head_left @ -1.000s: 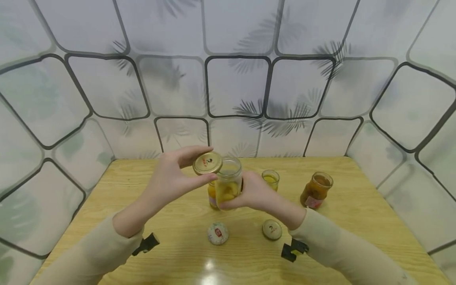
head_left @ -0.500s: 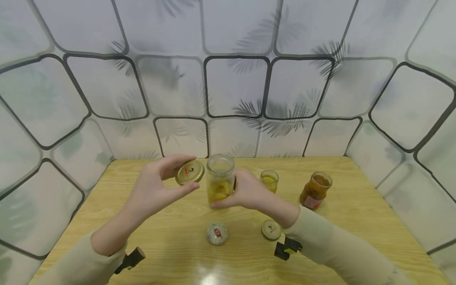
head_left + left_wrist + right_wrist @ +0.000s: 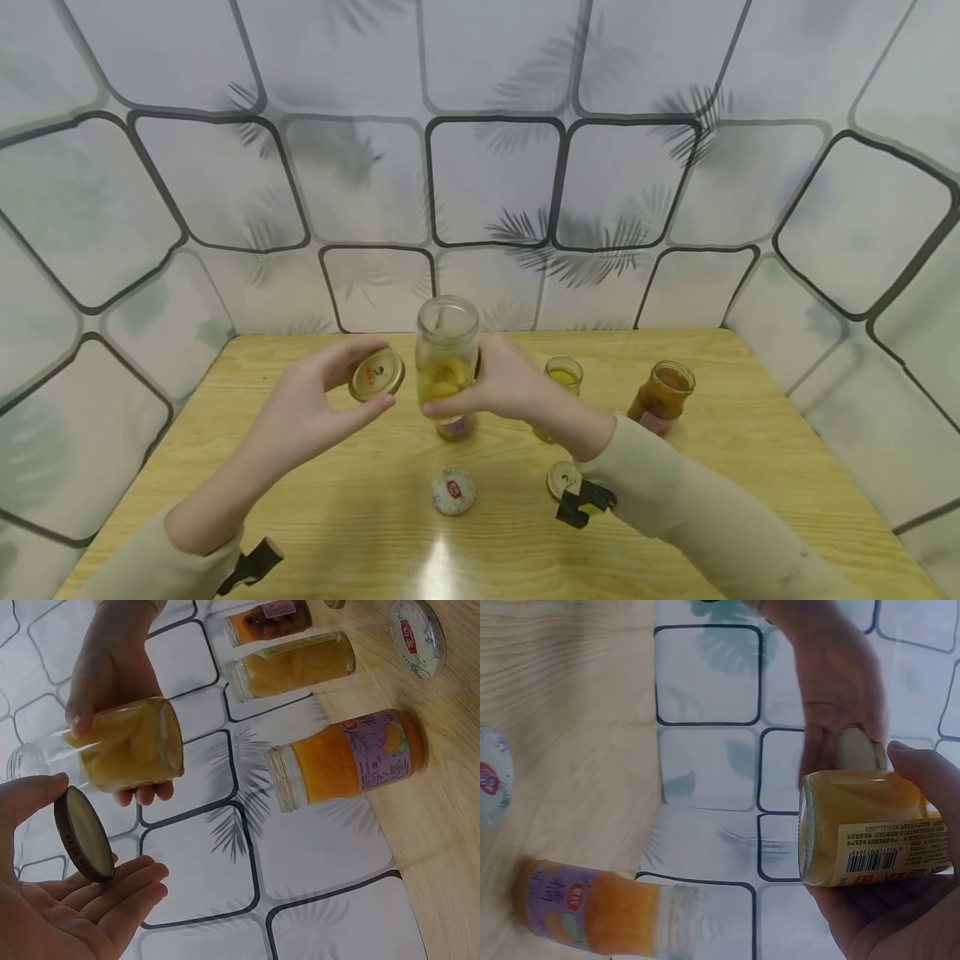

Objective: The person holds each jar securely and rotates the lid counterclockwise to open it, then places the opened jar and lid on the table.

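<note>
My left hand point(image 3: 300, 408) pinches a gold metal lid point(image 3: 377, 375) between thumb and fingers, tilted, its printed top showing in the head view. Just right of it, my right hand point(image 3: 513, 383) grips a glass jar point(image 3: 447, 329) raised above the table. The jar's mouth is uncovered, with yellow fruit chunks in liquid in its lower part. In the right wrist view a barcode label point(image 3: 874, 859) shows on the jar. A gap separates lid and jar rim. Behind the held jar stands an uncapped jar of orange fruit with a purple label point(image 3: 379, 750), mostly hidden in the head view.
A white patterned lid point(image 3: 453, 492) lies on the wooden table point(image 3: 360, 533), with another gold lid point(image 3: 559, 477) to its right, partly behind the right wrist camera. Uncapped jars of yellow fruit point(image 3: 564, 372) and brownish-orange fruit point(image 3: 662, 396) stand at right. A patterned wall backs the table.
The gold lid, at the jar's rim a second ago, has come away leftward and down in my left hand. My right hand has carried the jar left and, lately, slightly up.
</note>
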A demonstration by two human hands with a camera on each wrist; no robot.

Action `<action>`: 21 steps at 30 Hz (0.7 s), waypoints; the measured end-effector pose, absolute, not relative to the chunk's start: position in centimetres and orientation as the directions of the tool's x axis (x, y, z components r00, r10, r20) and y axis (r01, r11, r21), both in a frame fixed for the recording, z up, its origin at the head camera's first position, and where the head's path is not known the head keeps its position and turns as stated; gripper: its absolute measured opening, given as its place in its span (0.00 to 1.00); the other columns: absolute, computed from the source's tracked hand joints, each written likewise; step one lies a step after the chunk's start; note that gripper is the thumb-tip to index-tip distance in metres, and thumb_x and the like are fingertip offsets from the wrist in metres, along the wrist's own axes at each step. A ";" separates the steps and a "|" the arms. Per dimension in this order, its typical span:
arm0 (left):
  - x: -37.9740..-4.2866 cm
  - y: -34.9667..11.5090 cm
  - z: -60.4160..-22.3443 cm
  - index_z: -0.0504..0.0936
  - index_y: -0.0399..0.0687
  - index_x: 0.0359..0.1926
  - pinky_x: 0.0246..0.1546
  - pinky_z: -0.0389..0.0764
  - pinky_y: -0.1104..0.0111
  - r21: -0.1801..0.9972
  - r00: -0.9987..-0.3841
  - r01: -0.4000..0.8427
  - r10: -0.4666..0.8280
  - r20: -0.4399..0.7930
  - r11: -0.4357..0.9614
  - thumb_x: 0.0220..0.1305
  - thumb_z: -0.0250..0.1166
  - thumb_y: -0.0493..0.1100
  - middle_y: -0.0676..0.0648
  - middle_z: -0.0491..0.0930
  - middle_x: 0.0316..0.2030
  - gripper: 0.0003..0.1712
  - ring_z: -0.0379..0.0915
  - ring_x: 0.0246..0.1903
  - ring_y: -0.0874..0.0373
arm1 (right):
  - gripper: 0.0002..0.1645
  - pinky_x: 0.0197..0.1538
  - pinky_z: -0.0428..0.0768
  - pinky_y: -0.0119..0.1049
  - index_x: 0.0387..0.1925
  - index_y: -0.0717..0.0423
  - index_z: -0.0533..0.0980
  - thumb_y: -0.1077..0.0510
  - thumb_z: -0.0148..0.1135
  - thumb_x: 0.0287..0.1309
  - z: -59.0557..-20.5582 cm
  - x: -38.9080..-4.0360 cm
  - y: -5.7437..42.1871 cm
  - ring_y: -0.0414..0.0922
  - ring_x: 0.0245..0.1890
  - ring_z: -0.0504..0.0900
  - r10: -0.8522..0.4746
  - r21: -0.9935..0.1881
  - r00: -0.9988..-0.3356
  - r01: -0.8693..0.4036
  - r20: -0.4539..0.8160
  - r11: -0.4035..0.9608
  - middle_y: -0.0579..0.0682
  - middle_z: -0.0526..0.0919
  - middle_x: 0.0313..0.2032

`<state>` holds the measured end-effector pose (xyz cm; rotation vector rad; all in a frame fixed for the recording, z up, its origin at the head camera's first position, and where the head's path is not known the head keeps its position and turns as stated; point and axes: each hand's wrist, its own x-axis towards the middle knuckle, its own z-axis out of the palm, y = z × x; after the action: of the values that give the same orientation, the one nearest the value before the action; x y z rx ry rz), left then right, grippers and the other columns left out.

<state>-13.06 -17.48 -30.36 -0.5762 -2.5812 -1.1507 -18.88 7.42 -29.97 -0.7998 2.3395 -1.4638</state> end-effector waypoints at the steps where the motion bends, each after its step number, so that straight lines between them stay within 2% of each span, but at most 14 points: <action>1: -13.1 -17.6 -30.5 0.80 0.44 0.65 0.61 0.84 0.50 0.653 -0.890 0.451 0.252 0.379 0.609 0.64 0.78 0.39 0.40 0.86 0.61 0.30 0.86 0.58 0.42 | 0.30 0.54 0.86 0.40 0.53 0.51 0.82 0.58 0.86 0.49 -29.8 -19.0 7.4 0.43 0.46 0.88 -0.584 -0.885 -0.809 -0.322 0.071 0.338 0.49 0.90 0.47; 7: -13.2 -18.2 -31.2 0.79 0.41 0.65 0.61 0.84 0.48 0.647 -0.904 0.424 0.255 0.343 0.634 0.66 0.76 0.41 0.39 0.86 0.60 0.29 0.86 0.58 0.40 | 0.30 0.55 0.87 0.39 0.55 0.56 0.81 0.60 0.84 0.50 -28.3 -19.6 6.8 0.45 0.48 0.89 -0.607 -0.860 -0.781 -0.405 0.149 0.310 0.53 0.90 0.49; 11: -13.1 -18.6 -31.9 0.80 0.40 0.64 0.61 0.83 0.45 0.618 -0.911 0.407 0.249 0.328 0.673 0.65 0.77 0.42 0.39 0.88 0.57 0.29 0.85 0.57 0.38 | 0.29 0.55 0.87 0.38 0.53 0.55 0.82 0.59 0.85 0.49 -27.6 -19.7 6.3 0.44 0.46 0.89 -0.596 -0.857 -0.790 -0.399 0.141 0.326 0.51 0.90 0.48; 16: -13.0 -19.2 -32.4 0.84 0.42 0.62 0.59 0.82 0.39 0.527 -0.927 0.360 0.229 0.298 0.770 0.63 0.79 0.48 0.42 0.90 0.53 0.29 0.85 0.56 0.39 | 0.30 0.53 0.86 0.37 0.53 0.51 0.83 0.55 0.87 0.48 -27.7 -20.0 5.1 0.42 0.45 0.88 -0.575 -0.827 -0.810 -0.401 0.118 0.395 0.47 0.91 0.47; 18: -13.0 -19.4 -32.7 0.85 0.42 0.61 0.56 0.84 0.41 0.484 -0.933 0.340 0.224 0.283 0.806 0.62 0.80 0.50 0.44 0.90 0.51 0.30 0.86 0.53 0.42 | 0.31 0.52 0.86 0.36 0.53 0.51 0.83 0.55 0.87 0.47 -27.8 -20.0 4.6 0.42 0.45 0.88 -0.569 -0.834 -0.815 -0.386 0.108 0.395 0.48 0.91 0.47; 21: -13.1 -19.6 -33.1 0.87 0.41 0.59 0.47 0.86 0.51 0.434 -0.938 0.324 0.225 0.264 0.840 0.59 0.81 0.51 0.48 0.91 0.44 0.30 0.86 0.43 0.52 | 0.30 0.50 0.86 0.34 0.53 0.52 0.83 0.56 0.87 0.47 -28.3 -20.1 3.8 0.41 0.44 0.87 -0.569 -0.851 -0.816 -0.365 0.098 0.377 0.49 0.91 0.46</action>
<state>-13.10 -19.60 -33.14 -0.4251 -2.8171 -0.7177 -20.11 3.80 -28.28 -0.8365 2.4243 -1.4145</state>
